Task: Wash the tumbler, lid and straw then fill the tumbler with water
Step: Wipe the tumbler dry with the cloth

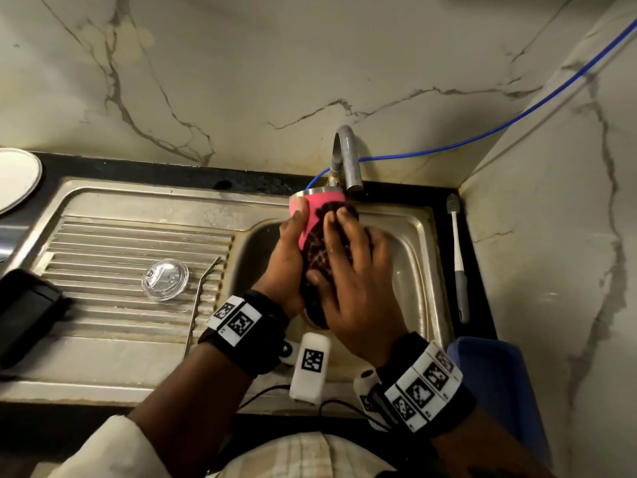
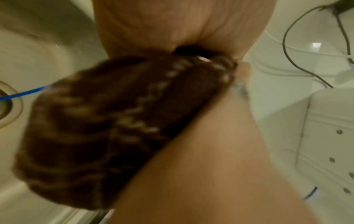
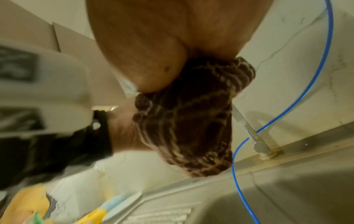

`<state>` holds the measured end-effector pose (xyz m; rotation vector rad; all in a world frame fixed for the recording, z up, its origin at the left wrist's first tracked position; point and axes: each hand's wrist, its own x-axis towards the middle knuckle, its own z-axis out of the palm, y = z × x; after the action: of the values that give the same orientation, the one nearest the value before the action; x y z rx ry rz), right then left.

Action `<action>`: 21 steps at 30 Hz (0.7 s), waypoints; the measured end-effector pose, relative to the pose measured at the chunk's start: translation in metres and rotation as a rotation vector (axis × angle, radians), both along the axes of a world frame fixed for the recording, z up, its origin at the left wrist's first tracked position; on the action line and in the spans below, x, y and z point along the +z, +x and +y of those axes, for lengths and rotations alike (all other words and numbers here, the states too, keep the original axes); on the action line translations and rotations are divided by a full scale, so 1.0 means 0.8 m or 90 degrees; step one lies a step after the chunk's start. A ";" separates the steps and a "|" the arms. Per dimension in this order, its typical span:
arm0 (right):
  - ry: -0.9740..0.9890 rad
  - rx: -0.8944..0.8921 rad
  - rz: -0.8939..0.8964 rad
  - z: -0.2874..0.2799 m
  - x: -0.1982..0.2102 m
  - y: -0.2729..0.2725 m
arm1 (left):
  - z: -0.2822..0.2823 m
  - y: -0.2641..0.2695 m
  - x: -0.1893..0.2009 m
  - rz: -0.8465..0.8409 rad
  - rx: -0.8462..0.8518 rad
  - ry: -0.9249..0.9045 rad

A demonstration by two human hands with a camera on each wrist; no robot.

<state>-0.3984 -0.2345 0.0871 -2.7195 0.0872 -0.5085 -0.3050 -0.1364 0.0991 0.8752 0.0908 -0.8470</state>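
On the ribbed steel drainboard (image 1: 103, 243), well left of the fingers, lies the round clear plastic lid (image 1: 165, 279), flat, and just right of it the thin metal straw (image 1: 200, 298), its long axis running from near the person toward the wall. The left hand (image 1: 287, 260) grips the pink tumbler (image 1: 315, 208) from the left, thumb curled near its steel rim; the tumbler tilts over the sink basin (image 1: 410, 257), mouth pointing away toward the curved metal tap (image 1: 344, 157). The right hand (image 1: 358, 270) presses a dark brown knitted scrubber (image 1: 315, 257) with pale woven lines against the tumbler's side, fingers spread and bent over it, thumb hooked beneath. Right of the fingers, a white-handled brush (image 1: 458, 257) lies on the black counter edge.
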 end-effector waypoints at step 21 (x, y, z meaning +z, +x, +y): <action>0.212 -0.032 -0.045 -0.032 0.013 0.034 | -0.008 -0.009 -0.012 -0.004 0.007 -0.030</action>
<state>-0.3715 -0.2598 0.0975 -2.3777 0.2025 -0.5498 -0.3121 -0.1429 0.0896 0.8327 0.0704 -0.8340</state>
